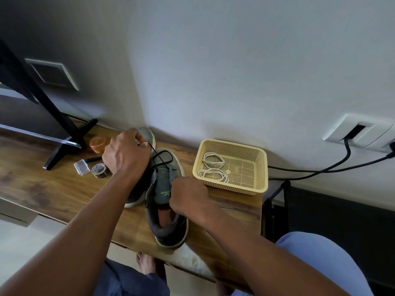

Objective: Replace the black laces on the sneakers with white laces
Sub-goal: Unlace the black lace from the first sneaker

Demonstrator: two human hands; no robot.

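Upper left of frame: black monitor stand on a wooden desk, grey wall behind. Left centre, lying on the desk: orange lidded jar, clear plastic packet, patterned tape roll. Centre: left hand, fingers pinching the black lace drawn up from the near grey sneaker; second sneaker just behind, mostly hidden. Tongue label reads partly "TWEAR", seen upside down. Right hand grips the near sneaker at its tongue. Right centre: yellow perforated basket holding coiled white laces. Far right: white wall socket with black cables.
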